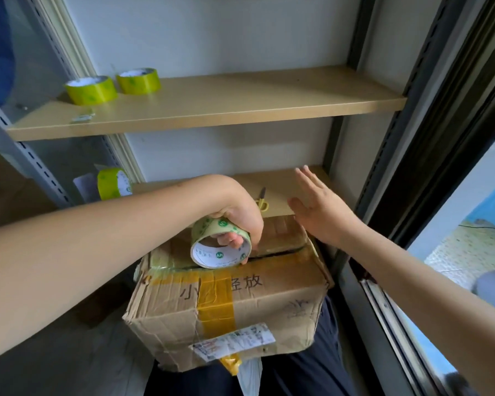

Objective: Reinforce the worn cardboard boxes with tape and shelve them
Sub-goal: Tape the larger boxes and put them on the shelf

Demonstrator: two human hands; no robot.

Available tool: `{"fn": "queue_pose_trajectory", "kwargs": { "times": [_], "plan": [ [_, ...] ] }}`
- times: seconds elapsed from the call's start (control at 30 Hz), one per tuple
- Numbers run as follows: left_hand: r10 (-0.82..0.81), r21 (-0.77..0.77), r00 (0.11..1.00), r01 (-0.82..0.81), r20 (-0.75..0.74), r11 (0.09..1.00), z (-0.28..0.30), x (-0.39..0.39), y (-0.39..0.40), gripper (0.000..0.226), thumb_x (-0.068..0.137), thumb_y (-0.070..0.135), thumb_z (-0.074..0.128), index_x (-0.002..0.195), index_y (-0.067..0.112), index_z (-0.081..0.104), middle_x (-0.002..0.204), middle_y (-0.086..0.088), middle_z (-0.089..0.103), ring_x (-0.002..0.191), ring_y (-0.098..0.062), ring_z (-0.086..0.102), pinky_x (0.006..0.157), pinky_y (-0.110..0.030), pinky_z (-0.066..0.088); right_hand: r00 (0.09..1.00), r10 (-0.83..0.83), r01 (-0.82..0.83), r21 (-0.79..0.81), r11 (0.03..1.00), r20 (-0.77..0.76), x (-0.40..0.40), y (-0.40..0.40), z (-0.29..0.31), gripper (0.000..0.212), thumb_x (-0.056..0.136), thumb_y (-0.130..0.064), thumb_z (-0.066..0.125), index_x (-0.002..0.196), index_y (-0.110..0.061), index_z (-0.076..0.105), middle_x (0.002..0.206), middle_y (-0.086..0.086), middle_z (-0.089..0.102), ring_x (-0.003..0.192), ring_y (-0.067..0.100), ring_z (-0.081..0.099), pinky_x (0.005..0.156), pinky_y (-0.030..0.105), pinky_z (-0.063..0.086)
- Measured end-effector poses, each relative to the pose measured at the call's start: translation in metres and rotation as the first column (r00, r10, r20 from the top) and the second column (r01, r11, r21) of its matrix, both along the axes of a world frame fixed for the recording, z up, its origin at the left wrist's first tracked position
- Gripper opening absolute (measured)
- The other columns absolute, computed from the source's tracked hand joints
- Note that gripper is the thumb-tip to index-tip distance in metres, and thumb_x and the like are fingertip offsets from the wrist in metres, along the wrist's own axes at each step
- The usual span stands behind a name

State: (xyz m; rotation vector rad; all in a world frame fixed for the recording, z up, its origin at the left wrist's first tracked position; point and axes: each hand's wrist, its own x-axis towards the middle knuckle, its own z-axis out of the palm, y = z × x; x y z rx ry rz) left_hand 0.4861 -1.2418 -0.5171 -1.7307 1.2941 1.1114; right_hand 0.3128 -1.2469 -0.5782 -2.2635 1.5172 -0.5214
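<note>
Shelves behind; cardboard box point(240, 304) reads "放", tape roll point(220, 247) "AN"

Head view, forward-down, close above shelving point(206, 110)

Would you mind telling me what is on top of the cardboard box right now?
A tape roll rests on the cardboard box at its top seam, gripped by the left hand, fingers through its core. Old yellow tape crosses the lid. The roll and hand hide part of the seam.
</note>
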Motion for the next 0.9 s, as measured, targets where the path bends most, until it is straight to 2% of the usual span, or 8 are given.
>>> {"fn": "queue_pose_trajectory", "kwargs": {
  "times": [0.07, 0.2, 0.4, 0.5, 0.6, 0.73, 0.8, 0.9],
  "plan": [
    [0.002, -0.001, 1.0, -0.002, -0.01, 1.0, 0.001, 0.0, 0.003, 0.033, 0.104, 0.03, 0.041, 0.094, 0.009, 0.066, 0.05, 0.003, 0.045, 0.033, -0.007, 0.038, 0.037, -0.013, 0.033, 0.978, 0.158, -0.175, -0.128, 0.976, -0.139, 0.016, 0.011, -0.011, 0.06, 0.104, -0.045, 0.025, 0.159, -0.026, 0.011, 0.166, -0.003, 0.008, 0.153, 0.019, 0.006, 0.124, 0.04, 0.012],
    [-0.008, -0.108, 0.997, 0.0, -0.075, 0.994, 0.009, 0.005, 0.012, 0.027, 0.1, 0.033, 0.049, 0.095, 0.008, 0.057, 0.052, 0.0, 0.048, 0.035, -0.009, 0.041, 0.04, -0.013, 0.037, 0.927, 0.221, -0.21, 0.068, 0.975, -0.303, 0.024, 0.02, -0.024, 0.055, 0.104, -0.052, 0.02, 0.155, -0.031, 0.022, 0.163, -0.007, 0.021, 0.147, 0.023, 0.02, 0.117, 0.044, 0.028],
    [0.079, -0.167, 0.921, -0.153, -0.382, 0.974, 0.035, 0.029, 0.032, 0.028, 0.101, 0.032, 0.049, 0.081, 0.013, 0.054, 0.049, 0.003, 0.051, 0.037, -0.008, 0.045, 0.04, -0.016, 0.041, 0.948, 0.253, -0.23, 0.135, 0.964, -0.193, 0.022, 0.019, -0.02, 0.061, 0.101, -0.059, 0.012, 0.156, -0.036, 0.02, 0.162, -0.01, 0.023, 0.145, 0.016, 0.022, 0.113, 0.025, 0.014],
    [-0.114, -0.335, 0.977, 0.049, -0.179, 0.941, 0.034, 0.053, 0.042, 0.052, 0.098, 0.046, 0.056, 0.056, 0.016, 0.062, 0.048, 0.003, 0.056, 0.038, -0.01, 0.046, 0.046, -0.018, 0.044, 0.932, 0.215, -0.191, 0.106, 0.976, -0.293, 0.017, 0.018, -0.018, 0.062, 0.098, -0.065, 0.011, 0.156, -0.042, 0.013, 0.161, -0.013, 0.024, 0.145, 0.019, 0.024, 0.115, 0.037, 0.024],
    [-0.193, -0.45, 0.976, 0.219, 0.102, 0.866, 0.054, 0.122, 0.06, 0.059, 0.093, 0.061, 0.055, 0.054, 0.017, 0.059, 0.046, 0.003, 0.056, 0.039, -0.012, 0.048, 0.055, -0.023, 0.047, 0.907, 0.205, -0.178, 0.105, 0.978, -0.368, 0.011, 0.015, -0.019, 0.065, 0.096, -0.068, 0.01, 0.156, -0.041, 0.007, 0.161, -0.011, 0.022, 0.146, 0.022, 0.024, 0.115, 0.039, 0.024],
    [-0.128, -0.614, 0.975, 0.213, 0.179, 0.76, 0.041, 0.184, 0.09, 0.056, 0.095, 0.053, 0.056, 0.057, 0.013, 0.047, 0.036, 0.004, 0.045, 0.031, -0.011, 0.041, 0.045, -0.022, 0.039, 0.89, 0.228, -0.198, 0.115, 0.973, -0.394, 0.018, 0.013, -0.017, 0.078, 0.085, -0.076, 0.002, 0.155, -0.041, 0.006, 0.161, -0.009, 0.022, 0.146, 0.025, 0.025, 0.116, 0.04, 0.025],
    [-0.164, -0.727, 0.959, 0.281, 0.229, 0.626, 0.022, 0.187, 0.096, 0.067, 0.089, 0.07, 0.047, 0.05, 0.016, 0.037, 0.035, 0.004, 0.032, 0.031, -0.011, 0.029, 0.045, -0.025, 0.032, 0.889, 0.222, -0.187, 0.124, 0.974, -0.401, 0.02, 0.014, -0.016, 0.089, 0.076, -0.08, -0.005, 0.155, -0.042, 0.007, 0.161, -0.011, 0.023, 0.146, 0.023, 0.025, 0.116, 0.041, 0.025],
    [-0.138, -0.848, 0.984, 0.169, 0.115, 0.502, 0.003, 0.196, 0.104, 0.075, 0.066, 0.089, 0.041, 0.048, 0.019, 0.021, 0.044, 0.005, 0.013, 0.04, -0.015, 0.016, 0.049, -0.03, 0.021, 0.906, 0.215, -0.185, 0.117, 0.976, -0.366, 0.019, 0.015, -0.019, 0.09, 0.073, -0.081, -0.006, 0.154, -0.044, 0.011, 0.158, -0.012, 0.026, 0.143, 0.021, 0.029, 0.116, 0.04, 0.028]
  ]
}}
